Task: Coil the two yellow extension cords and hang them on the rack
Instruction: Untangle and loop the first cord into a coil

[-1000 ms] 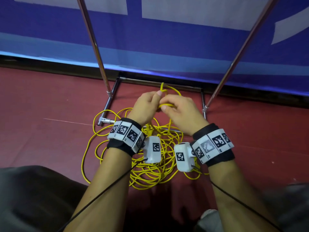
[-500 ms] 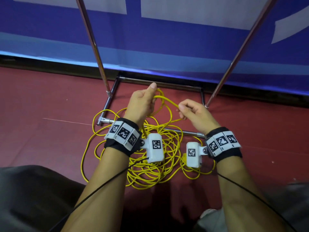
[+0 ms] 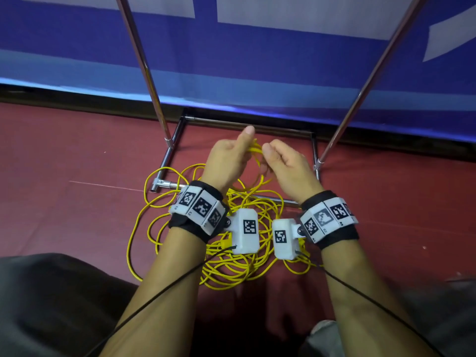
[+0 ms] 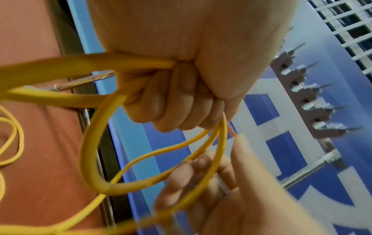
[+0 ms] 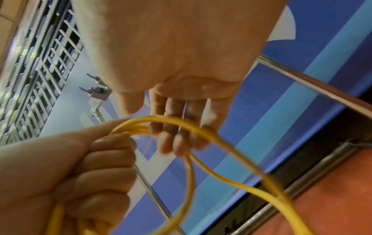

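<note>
Near the person, most of the yellow extension cord (image 3: 231, 264) lies loose on the red floor (image 3: 64, 202), draped over the rack base (image 3: 268, 199); above it the right hand (image 3: 288, 166), apart from the left half a second ago, has swung back beside it, fingers curled loosely round a fresh loop; the left hand (image 3: 226, 161) grips the gathered loops (image 4: 153, 159) in a fist, so coiling is barely begun; farther off stand the rack's hooks (image 4: 314, 101), bare; no containers in view.

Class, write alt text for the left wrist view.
A left hand grips several loops of yellow cord in a closed fist, while the blurred right hand reaches into the loops. Behind are red floor and a blue banner.
</note>
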A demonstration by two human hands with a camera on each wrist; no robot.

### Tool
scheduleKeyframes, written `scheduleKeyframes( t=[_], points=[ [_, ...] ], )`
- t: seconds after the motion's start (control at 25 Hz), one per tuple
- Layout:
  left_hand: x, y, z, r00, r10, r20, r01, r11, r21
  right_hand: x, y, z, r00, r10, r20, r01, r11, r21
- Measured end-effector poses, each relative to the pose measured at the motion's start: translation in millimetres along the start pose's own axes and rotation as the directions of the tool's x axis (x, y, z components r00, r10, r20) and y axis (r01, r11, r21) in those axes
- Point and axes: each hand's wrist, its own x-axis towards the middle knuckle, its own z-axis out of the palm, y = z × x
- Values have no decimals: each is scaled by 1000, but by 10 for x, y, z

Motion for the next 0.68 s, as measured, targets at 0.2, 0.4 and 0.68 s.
scheduleKeyframes(
  t=[0.2, 0.4, 0.68],
  points=[
    [62, -32, -176, 990, -28, -135, 17, 996, -84, -160, 433, 58, 972, 174, 155, -183, 982, 42],
    [117, -193, -297, 990, -111, -91, 119, 989, 86, -1, 188, -147, 980, 23, -198, -26, 1000, -17],
    [-6, 82, 7, 999, 17, 38, -19, 999, 42, 61, -307, -63, 977, -125, -174, 110, 990, -92]
  ],
)
